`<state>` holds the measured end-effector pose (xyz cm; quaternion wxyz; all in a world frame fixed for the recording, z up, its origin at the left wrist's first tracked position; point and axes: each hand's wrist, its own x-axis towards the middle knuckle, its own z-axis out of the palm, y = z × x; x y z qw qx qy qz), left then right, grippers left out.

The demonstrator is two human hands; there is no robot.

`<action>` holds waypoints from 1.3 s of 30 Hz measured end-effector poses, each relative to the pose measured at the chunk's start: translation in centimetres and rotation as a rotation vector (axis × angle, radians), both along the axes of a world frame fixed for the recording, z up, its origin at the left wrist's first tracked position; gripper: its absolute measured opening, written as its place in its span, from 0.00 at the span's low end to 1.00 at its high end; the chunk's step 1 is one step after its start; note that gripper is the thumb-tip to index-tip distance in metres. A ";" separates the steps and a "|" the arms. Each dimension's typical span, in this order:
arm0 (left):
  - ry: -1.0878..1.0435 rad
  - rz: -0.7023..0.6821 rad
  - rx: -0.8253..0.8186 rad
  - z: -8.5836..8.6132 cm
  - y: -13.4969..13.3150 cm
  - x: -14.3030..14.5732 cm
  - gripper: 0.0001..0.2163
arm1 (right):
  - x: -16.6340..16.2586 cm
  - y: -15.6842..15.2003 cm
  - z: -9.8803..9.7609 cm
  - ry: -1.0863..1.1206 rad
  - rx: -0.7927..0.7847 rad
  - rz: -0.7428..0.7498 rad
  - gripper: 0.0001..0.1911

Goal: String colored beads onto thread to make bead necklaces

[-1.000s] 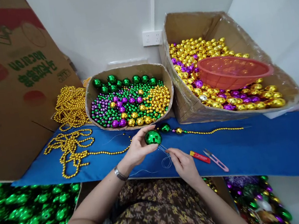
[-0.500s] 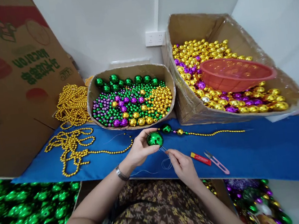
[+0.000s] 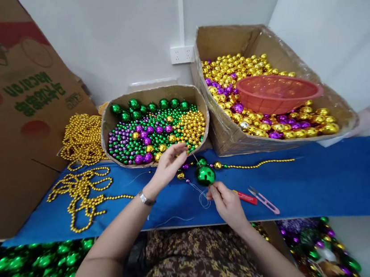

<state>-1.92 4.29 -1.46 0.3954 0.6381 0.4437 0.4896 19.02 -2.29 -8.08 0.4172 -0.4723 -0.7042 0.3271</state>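
My left hand (image 3: 172, 163) is raised in front of the bead box, its thumb and forefinger on a thin thread that runs down to a large shiny green bead (image 3: 205, 175). My right hand (image 3: 225, 202) pinches the lower end of this bead, over the table. Loose loops of thread (image 3: 203, 197) hang beside the right fingertips. Behind the bead lies a part-strung garland with another green bead (image 3: 201, 161), a gold bead (image 3: 218, 165) and a string of small gold beads (image 3: 258, 164). Smaller purple and gold beads sit near the left wrist.
An oval cardboard box (image 3: 160, 159) holds green, purple and gold beads. A larger carton (image 3: 225, 140) contains gold and purple beads and a red basket (image 3: 277, 93). Gold bead strings (image 3: 86, 191) lie left. Pink thread snips (image 3: 265, 200) and a red cutter (image 3: 247, 197) lie right on the blue cloth.
My left hand has let go of the large green bead and moved up and left along the thread. The bead is now at my right fingertips, farther right. The view has shifted slightly.
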 end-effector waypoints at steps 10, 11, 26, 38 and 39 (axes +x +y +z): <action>0.858 0.201 0.025 0.1 10.2 3.2 0.12 | 0.5 0.5 0.4 -0.009 0.033 -0.070 0.11; 0.856 0.206 0.030 0.2 10.0 3.2 0.13 | 0.6 0.5 0.4 -0.014 0.037 -0.073 0.11; -0.701 -0.030 -0.525 1.0 0.1 -0.1 0.11 | 0.4 -0.4 1.1 -0.127 0.220 -0.041 0.11; -0.705 -0.023 -0.477 0.7 -0.7 -0.5 0.12 | 0.3 -0.3 0.9 -0.163 0.235 -0.032 0.11; -0.697 -0.022 -0.466 0.7 -0.8 -0.5 0.12 | 0.3 -0.2 0.8 -0.165 0.240 -0.030 0.11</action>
